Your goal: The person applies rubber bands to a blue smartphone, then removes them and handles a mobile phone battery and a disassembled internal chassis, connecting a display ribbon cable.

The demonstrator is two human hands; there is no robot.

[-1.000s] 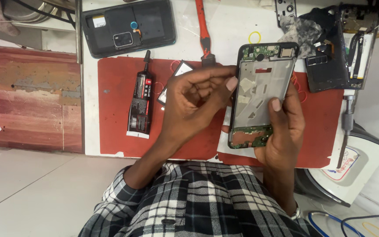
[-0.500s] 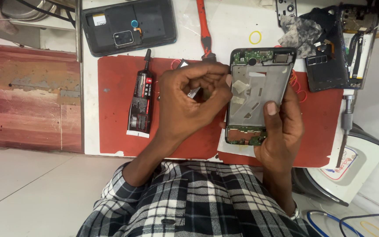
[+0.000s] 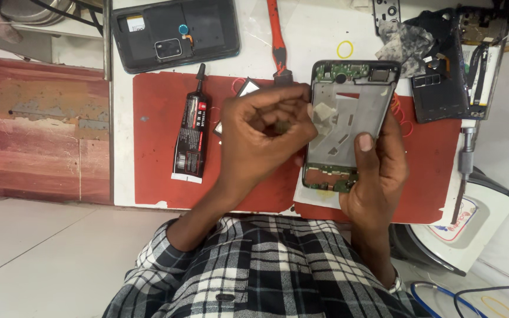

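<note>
My right hand (image 3: 375, 182) holds an opened phone frame (image 3: 349, 118) upright over a red mat (image 3: 154, 153), thumb pressed on its metal middle plate. The frame shows green circuit boards at its top and bottom. My left hand (image 3: 263, 138) sits just left of the frame with its fingers curled into a loose fist, fingertips close to the frame's left edge. Whether something small is pinched in those fingers cannot be told.
A black glue tube (image 3: 191, 138) lies on the mat at the left. Behind it are a dark phone back cover (image 3: 175, 32), a red-handled tool (image 3: 276, 35) and a yellow rubber band (image 3: 344, 49). Dismantled phone parts (image 3: 449, 76) and a screwdriver (image 3: 463, 171) lie at the right.
My left hand has drawn its fingers off the frame's plate and curled them into a fist. The frame has shifted slightly lower and left in my right hand.
</note>
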